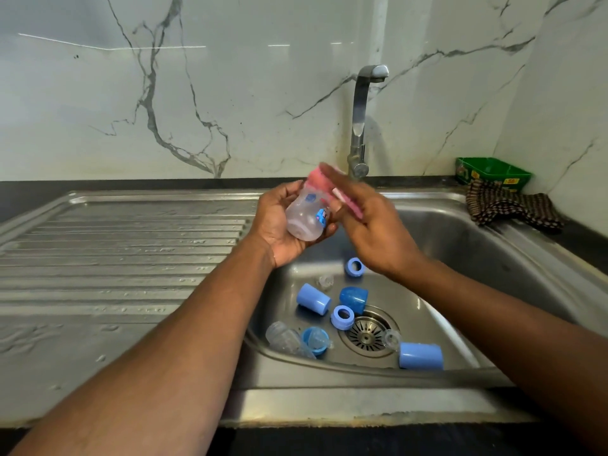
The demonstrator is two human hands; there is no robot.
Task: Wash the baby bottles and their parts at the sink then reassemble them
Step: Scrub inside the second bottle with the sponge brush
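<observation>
- On the far left, nothing is seen set out on the drainboard [121,245]; no washed or reassembled piece is laid there, so the task is judged to be at an early stage.
- A clear bottle [304,217] is held over the sink [460,238] in the left hand [279,225], whose fingers are curled round its body.
- A pink sponge [320,181] is pressed to the bottle's neck by the right hand [371,228]; its fingers are blurred, and appear to lie fairly straight over the sponge.
- This bottle is judged to be mid-scrub; no water is seen running from the tap [360,120], so rinsing is probably left.
- In the basin a second bottle [286,340], caps [313,298], rings [342,317] and clear teats [391,339] lie apart, loose near the drain [367,334].
- All of these are taken to be left for washing, with reassembly not yet begun.
</observation>
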